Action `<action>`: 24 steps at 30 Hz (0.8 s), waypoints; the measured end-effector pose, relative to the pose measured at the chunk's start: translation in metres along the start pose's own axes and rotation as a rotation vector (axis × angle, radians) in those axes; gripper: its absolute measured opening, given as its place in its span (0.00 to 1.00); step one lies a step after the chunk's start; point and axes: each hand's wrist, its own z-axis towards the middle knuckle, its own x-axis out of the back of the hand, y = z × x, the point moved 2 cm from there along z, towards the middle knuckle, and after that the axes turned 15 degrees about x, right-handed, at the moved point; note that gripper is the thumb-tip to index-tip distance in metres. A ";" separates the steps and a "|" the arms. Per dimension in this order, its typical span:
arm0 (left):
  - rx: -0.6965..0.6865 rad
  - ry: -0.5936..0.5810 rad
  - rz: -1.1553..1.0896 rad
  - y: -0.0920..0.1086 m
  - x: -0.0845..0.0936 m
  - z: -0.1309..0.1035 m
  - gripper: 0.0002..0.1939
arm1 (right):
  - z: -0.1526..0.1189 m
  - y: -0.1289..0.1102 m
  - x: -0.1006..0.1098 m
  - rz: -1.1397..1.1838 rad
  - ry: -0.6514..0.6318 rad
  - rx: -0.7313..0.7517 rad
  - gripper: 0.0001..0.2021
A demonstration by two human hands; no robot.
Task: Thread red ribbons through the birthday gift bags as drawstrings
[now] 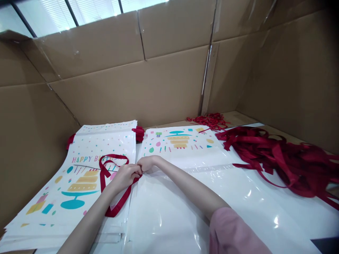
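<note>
My left hand (126,176) is closed on a dark red ribbon (116,210), whose loops hang above and below it. Fingertips of my right hand (146,163) meet the left ones, closed in a pinch at the ribbon's end; what lies between them is hidden. Both hands are over the edge where two piles meet. On the left lies a stack of printed white sheets (88,211) with a cake picture and "HAPPY BIRTHDAY". Under my right forearm spreads a pile of glossy white sheets (164,211), with the cake print at its far end.
Loose wide red ribbons (288,165) lie heaped at the right. Thin red strips (210,121) sit in a smaller heap at the back. Bundled red ribbon (139,134) sticks out beside the left stack. Tall cardboard walls (127,95) enclose the back and sides.
</note>
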 end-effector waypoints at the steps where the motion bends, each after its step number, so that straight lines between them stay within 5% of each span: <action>1: 0.010 0.003 0.019 0.000 0.001 0.000 0.13 | 0.000 0.000 0.000 -0.001 0.000 -0.001 0.16; 14: -0.001 -0.022 0.070 -0.012 0.022 0.002 0.04 | 0.001 0.003 -0.001 0.033 -0.005 0.015 0.12; 24: 0.010 0.007 0.147 -0.008 0.015 0.004 0.07 | -0.003 -0.005 0.002 0.007 -0.001 0.014 0.10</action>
